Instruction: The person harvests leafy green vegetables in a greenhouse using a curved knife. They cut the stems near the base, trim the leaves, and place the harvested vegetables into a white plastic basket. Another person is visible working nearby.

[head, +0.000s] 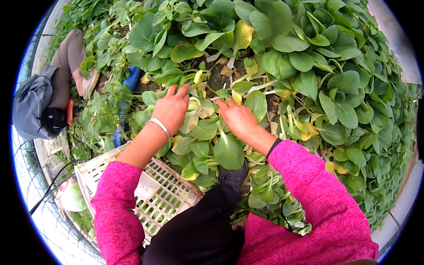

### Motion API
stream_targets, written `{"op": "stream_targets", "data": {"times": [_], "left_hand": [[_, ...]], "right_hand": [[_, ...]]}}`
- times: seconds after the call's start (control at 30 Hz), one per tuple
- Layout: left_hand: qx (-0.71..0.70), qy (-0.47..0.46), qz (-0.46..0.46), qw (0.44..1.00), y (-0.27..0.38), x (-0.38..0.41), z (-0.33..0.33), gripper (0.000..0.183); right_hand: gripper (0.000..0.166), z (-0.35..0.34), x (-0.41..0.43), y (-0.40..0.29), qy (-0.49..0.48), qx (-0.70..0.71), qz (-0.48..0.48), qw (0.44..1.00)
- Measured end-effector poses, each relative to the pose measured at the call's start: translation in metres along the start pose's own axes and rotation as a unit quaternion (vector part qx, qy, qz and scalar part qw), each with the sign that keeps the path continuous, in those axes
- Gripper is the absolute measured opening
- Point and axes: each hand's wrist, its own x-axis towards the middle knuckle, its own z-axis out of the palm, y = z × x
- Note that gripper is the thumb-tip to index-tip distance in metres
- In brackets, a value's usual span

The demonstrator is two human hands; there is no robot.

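Note:
My left hand (171, 107) reaches over the bed with its fingers stretched forward. A pale bok choy base (193, 106) lies against its inner side; the thumb is hidden, so a grip cannot be made out. My right hand (238, 117) is a short way to the right, fingertips bent down by a thin pale stem (213, 98); what they pinch is unclear. Below and between the hands spreads a broad green bok choy leaf (228, 150). Yellowed leaves (206, 108) and bare soil (218, 78) show around the fingers.
A white plastic crate (155, 192) with greens stands beside my left forearm. Dense bok choy plants (341, 82) fill the right. A blue strip (132, 79) runs through plants at left. Another person (66, 56) crouches far left. My dark shoe (233, 179) rests among leaves.

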Motion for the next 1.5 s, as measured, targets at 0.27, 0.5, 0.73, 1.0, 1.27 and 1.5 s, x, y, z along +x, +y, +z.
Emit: {"op": "stream_targets", "data": {"times": [0.27,0.5,0.73,1.0,1.27,1.5], "left_hand": [[-0.069,0.070,0.023,0.995,0.031,0.044,-0.069,0.042],[-0.066,-0.135,-0.060,0.987,-0.040,0.060,-0.018,0.051],[-0.122,0.040,-0.117,0.985,-0.004,0.024,0.025,0.050],[-0.158,0.121,-0.130,0.971,-0.002,0.006,0.054,0.050],[-0.201,0.079,-0.177,0.960,0.000,0.007,0.055,0.050],[-0.166,0.255,-0.067,0.950,0.005,-0.024,0.033,0.059]], "right_hand": [[0.041,0.002,-0.017,0.009,-0.017,-0.056,-0.029,0.998],[0.035,-0.020,0.013,0.000,0.104,0.288,0.049,0.951],[0.035,0.004,0.064,0.014,0.066,0.216,0.034,0.974],[0.039,-0.003,0.060,0.011,0.025,0.164,0.032,0.986],[0.039,-0.002,0.069,0.015,-0.008,0.104,0.036,0.994],[0.043,-0.043,0.009,0.007,0.070,0.265,0.128,0.953]]}}
